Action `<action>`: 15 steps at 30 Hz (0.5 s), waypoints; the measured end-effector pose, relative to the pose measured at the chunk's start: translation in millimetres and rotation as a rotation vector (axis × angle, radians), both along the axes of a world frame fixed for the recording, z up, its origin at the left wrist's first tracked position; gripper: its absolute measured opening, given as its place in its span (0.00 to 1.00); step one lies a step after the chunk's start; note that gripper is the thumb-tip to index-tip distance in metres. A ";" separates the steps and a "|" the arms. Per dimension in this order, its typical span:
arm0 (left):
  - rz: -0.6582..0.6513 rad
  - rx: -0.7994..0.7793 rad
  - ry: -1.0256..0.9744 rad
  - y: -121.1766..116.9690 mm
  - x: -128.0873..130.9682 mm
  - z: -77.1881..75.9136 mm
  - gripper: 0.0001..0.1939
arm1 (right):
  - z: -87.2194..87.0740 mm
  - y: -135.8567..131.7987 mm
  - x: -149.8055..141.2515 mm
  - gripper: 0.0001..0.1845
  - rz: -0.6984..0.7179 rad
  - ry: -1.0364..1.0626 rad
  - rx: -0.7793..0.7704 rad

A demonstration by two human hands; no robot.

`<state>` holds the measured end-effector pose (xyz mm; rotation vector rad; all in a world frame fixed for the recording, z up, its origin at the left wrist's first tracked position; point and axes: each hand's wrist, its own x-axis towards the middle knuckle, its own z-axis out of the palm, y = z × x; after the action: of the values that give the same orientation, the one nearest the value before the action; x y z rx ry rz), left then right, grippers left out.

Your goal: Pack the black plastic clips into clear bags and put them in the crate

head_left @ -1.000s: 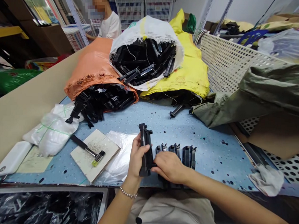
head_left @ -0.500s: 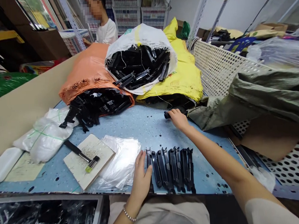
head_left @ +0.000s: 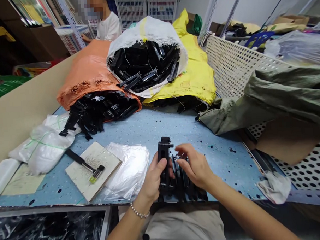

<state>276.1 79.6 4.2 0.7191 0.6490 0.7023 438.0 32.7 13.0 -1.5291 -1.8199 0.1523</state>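
My left hand (head_left: 151,180) is wrapped round a long black plastic part (head_left: 164,148), which stands nearly upright above the front of the bench, thumb across its face. Just right of that part is my right hand (head_left: 197,166), its fingers bent and apart, with nothing visible between them. Beneath both hands lies a row of similar black plastic parts (head_left: 186,180), partly covered by the hands. A stack of clear plastic bags (head_left: 129,171) lies left of my left hand.
A hammer (head_left: 85,164) rests on a square board (head_left: 91,185). Orange (head_left: 86,72), white (head_left: 145,27) and yellow (head_left: 200,75) sacks at the back hold black parts. A green-grey sack (head_left: 278,97) drapes on the right. Beyond the bench, a person (head_left: 109,26) is visible.
My right hand has come back from near the yellow sack to the row. My left hand has lifted from the row's left end and now grips a black part.
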 end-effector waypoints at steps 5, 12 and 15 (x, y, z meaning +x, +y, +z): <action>-0.009 0.021 0.083 -4.5 -1.6 0.2 0.24 | 5.6 45.2 3.2 0.21 -0.031 -0.267 -0.032; 0.177 -0.185 0.046 8.2 -19.5 -10.4 0.22 | 2.0 24.8 -24.6 0.21 0.238 -0.306 -0.156; 0.178 -0.253 0.052 8.9 -20.5 -12.8 0.23 | -17.1 -1.8 -40.9 0.18 0.381 -0.316 -0.067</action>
<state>255.5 88.5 -8.7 0.4510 0.8405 0.7504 397.1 30.9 -4.1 -1.2894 -2.3710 0.1605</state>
